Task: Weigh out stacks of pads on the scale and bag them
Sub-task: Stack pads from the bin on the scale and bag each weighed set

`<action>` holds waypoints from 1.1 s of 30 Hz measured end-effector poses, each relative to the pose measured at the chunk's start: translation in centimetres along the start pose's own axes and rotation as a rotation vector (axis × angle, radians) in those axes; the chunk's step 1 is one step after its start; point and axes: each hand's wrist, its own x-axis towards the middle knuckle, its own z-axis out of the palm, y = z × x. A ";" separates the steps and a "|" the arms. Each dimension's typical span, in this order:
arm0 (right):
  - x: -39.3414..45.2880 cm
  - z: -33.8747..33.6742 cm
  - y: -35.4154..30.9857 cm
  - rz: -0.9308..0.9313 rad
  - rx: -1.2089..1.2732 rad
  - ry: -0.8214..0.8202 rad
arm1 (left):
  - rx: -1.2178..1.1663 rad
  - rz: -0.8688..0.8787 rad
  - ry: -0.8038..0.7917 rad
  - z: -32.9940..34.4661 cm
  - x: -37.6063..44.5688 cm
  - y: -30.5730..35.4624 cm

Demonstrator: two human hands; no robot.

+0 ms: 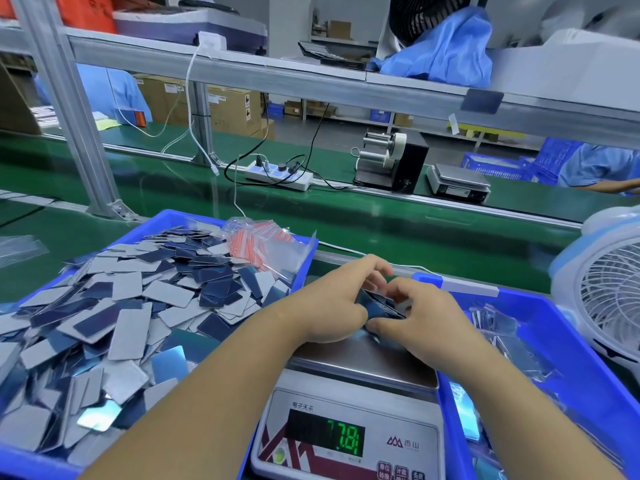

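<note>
Dark blue stack of pads [381, 304] mostly covered by left hand [332, 303] and right hand [420, 311], count unreadable. Green digits on grey digital scale [348, 434] smeared (maybe 78-something); scale front cropped by bottom edge. Left blue plastic bin [166, 218] and right blue plastic bin [561, 327] both cut off.

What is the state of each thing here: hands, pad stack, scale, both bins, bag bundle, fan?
Left hand: grips the pad stack.
Right hand: grips the same stack.
Pad stack: held over the scale platform; contact unclear.
Scale: on, green digits lit.
Left bin: heaped with loose pads.
Right bin: holds bagged pads.
Bag bundle: lying in the left bin.
Fan: blade motion not discernible.
</note>
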 end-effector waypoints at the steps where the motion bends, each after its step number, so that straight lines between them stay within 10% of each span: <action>1: -0.1 0.1 -0.1 -0.016 -0.008 -0.002 | -0.010 0.004 -0.009 0.1 -0.1 0.2; 33: 0.1 -0.8 -0.1 0.033 -0.061 0.045 | 0.203 -0.014 0.047 0.6 0.3 0.2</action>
